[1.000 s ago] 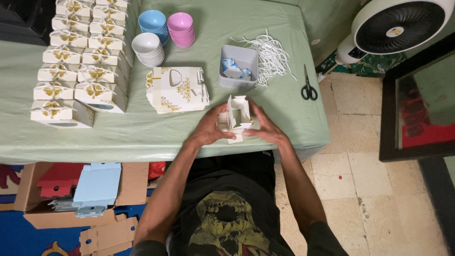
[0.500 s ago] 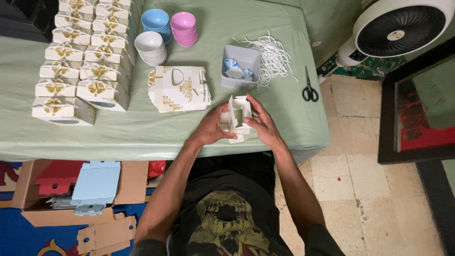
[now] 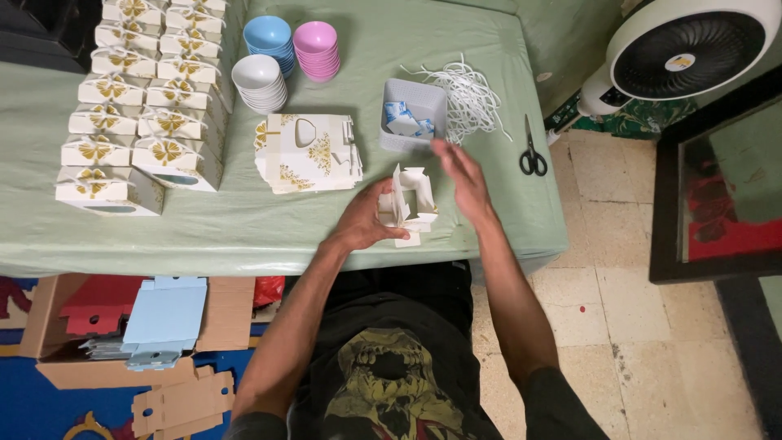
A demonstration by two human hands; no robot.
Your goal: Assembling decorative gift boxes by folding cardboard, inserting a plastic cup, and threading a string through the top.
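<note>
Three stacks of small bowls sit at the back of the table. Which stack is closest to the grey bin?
The pink stack. It stands rightmost of the three, nearest the grey bin; the blue stack is left of it, and the white stack farther left.

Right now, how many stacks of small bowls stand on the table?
3: a blue stack at the far edge, a pink stack right beside it, and a white stack just nearer, below the blue one.

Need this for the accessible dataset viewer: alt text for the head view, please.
A person's left hand steadies a half-folded white paper box on a green table, while the right hand hovers open just above it, near a grey tub. A stack of flat box blanks, rows of finished boxes, stacked bowls, white cord and scissors lie around.
</note>
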